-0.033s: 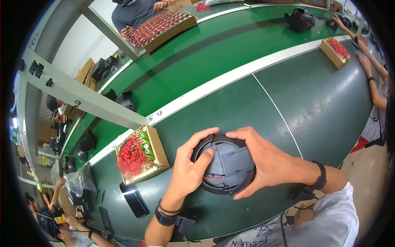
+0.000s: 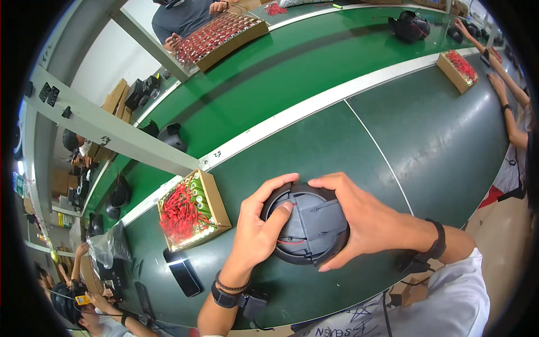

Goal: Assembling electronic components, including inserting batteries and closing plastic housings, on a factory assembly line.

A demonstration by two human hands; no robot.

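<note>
Head view looks down on both my hands wrapped around a round dark grey housing (image 2: 307, 227) at lower centre of the frame, resting on the dark green table (image 2: 426, 140). My left hand (image 2: 257, 230) clasps its left edge, thumb over the top rim and a fingertip pressed on the ribbed face. My right hand (image 2: 365, 216) closes over its right side, fingers curling across the top and under the lower edge. A thin red wire (image 2: 289, 242) shows on the housing's face.

Left of my hands, a cardboard box (image 2: 216, 201) holds green cells with red leads. A black phone (image 2: 184, 273) lies below it. A second small box (image 2: 456, 70) sits at upper right, near another person's arm (image 2: 508, 109). A long tray of parts (image 2: 222, 35) lies at top.
</note>
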